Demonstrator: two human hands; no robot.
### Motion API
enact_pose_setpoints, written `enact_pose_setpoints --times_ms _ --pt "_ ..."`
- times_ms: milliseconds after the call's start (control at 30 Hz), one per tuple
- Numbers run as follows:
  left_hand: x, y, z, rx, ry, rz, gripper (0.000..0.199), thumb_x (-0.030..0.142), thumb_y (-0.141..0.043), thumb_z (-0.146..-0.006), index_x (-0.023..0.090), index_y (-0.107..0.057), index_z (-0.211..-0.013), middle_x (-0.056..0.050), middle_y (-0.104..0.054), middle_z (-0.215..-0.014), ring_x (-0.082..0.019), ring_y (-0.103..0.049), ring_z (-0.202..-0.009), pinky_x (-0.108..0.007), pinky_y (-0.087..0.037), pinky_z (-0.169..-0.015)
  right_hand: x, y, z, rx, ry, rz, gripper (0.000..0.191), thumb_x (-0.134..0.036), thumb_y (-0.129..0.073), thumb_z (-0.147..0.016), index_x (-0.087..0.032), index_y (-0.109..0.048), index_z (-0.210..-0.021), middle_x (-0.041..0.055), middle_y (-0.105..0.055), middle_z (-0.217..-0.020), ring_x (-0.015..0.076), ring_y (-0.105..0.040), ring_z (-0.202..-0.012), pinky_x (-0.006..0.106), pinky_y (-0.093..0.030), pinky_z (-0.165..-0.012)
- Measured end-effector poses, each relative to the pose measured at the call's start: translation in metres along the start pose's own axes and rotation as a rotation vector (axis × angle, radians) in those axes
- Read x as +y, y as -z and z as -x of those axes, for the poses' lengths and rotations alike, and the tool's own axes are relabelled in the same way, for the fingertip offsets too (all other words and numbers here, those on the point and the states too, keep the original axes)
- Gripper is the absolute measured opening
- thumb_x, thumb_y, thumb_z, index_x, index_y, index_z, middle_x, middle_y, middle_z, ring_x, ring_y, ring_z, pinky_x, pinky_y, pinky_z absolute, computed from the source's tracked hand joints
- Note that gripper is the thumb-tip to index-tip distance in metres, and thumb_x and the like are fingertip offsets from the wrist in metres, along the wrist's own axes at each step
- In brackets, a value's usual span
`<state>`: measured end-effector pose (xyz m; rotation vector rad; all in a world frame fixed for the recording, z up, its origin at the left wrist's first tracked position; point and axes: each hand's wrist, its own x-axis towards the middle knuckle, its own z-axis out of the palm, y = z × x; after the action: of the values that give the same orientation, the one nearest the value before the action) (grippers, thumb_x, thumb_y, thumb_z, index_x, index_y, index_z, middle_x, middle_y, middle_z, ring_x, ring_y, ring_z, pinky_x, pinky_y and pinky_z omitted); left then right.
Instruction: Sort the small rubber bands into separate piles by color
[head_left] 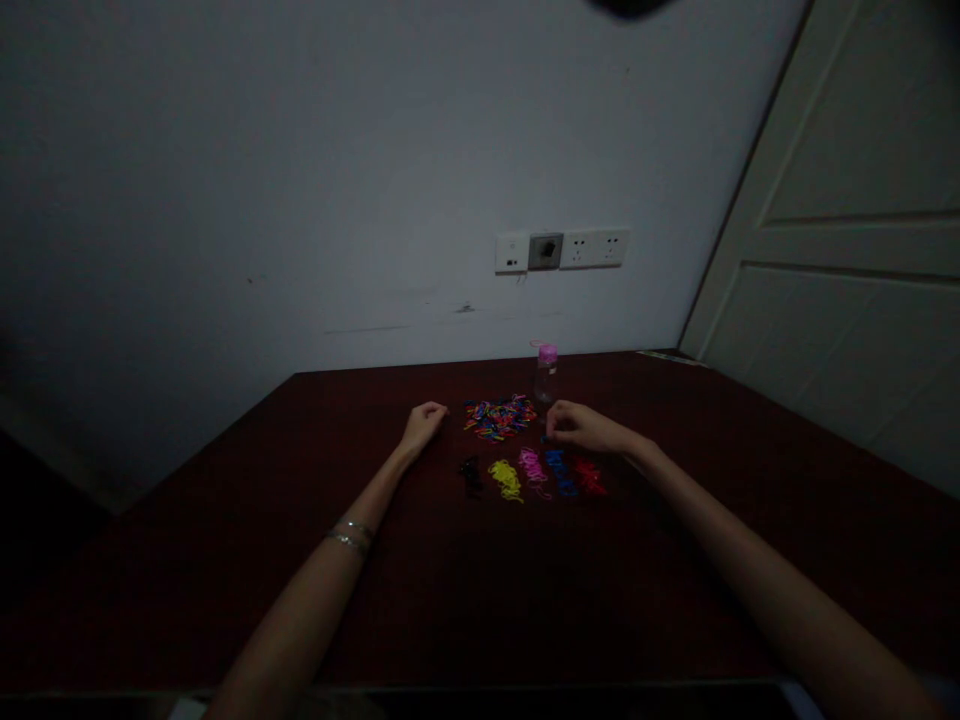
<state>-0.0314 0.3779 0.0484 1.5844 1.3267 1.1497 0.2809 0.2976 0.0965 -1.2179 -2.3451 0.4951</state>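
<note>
My left hand [425, 424] rests on the dark red table, left of a mixed pile of small colourful bands [500, 417]; its fingers are curled together with nothing visible in them. My right hand [583, 427] is pinched just above the blue pile [559, 473], with a small blue band at its fingertips. In a row nearer to me lie a black pile [471, 475], a yellow pile [506, 480], a pink pile [533, 470], the blue one and a red pile [589, 477].
A clear bottle with a pink lid [547, 372] stands behind my right hand. The table [450, 600] meets a pale wall with sockets [594, 249]. A panelled door [847, 250] is at the right.
</note>
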Motion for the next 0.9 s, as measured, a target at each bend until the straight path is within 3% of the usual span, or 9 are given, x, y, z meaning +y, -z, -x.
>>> enact_pose_setpoints --times_ms 300,500,700,900 --pt "0.002 0.001 0.003 0.027 -0.047 -0.036 0.021 0.029 -0.051 -0.064 0.011 -0.059 -0.069 0.005 -0.045 -0.046 -0.006 -0.035 -0.042 -0.017 -0.025 -0.042 0.002 -0.008 0.02 -0.07 -0.004 -0.048 0.009 -0.021 -0.055 -0.072 -0.017 -0.063 -0.073 0.005 -0.052 -0.09 0.0147 -0.052 -0.079 0.028 -0.044 -0.074" --pt "0.005 -0.001 0.008 -0.009 -0.092 -0.083 0.022 0.03 -0.057 -0.061 0.01 -0.062 -0.068 0.0 -0.053 -0.055 -0.008 -0.043 -0.051 -0.018 -0.03 -0.048 0.005 -0.005 0.023 0.088 -0.113 -0.091 0.018 -0.031 -0.054 -0.073 -0.016 -0.063 -0.079 0.005 -0.058 -0.083 0.0144 -0.054 -0.071 0.026 -0.044 -0.064" --pt "0.006 -0.004 0.013 -0.073 -0.134 -0.203 0.029 0.036 -0.06 -0.061 0.01 -0.066 -0.072 0.004 -0.042 -0.046 -0.006 -0.033 -0.045 -0.019 -0.022 -0.044 0.024 -0.003 0.023 0.167 -0.206 -0.108 0.027 -0.037 -0.049 -0.075 -0.015 -0.064 -0.081 0.0055 -0.064 -0.081 0.0159 -0.057 -0.071 0.026 -0.044 -0.063" --pt "0.004 -0.006 0.016 -0.128 -0.179 -0.26 0.033 0.039 -0.06 -0.062 0.009 -0.066 -0.075 0.005 -0.037 -0.046 -0.006 -0.029 -0.045 -0.019 -0.019 -0.044 0.045 0.001 0.02 0.114 -0.212 0.001 0.027 -0.036 -0.048 -0.076 -0.015 -0.064 -0.081 0.0053 -0.065 -0.08 0.0169 -0.058 -0.072 0.027 -0.044 -0.065"
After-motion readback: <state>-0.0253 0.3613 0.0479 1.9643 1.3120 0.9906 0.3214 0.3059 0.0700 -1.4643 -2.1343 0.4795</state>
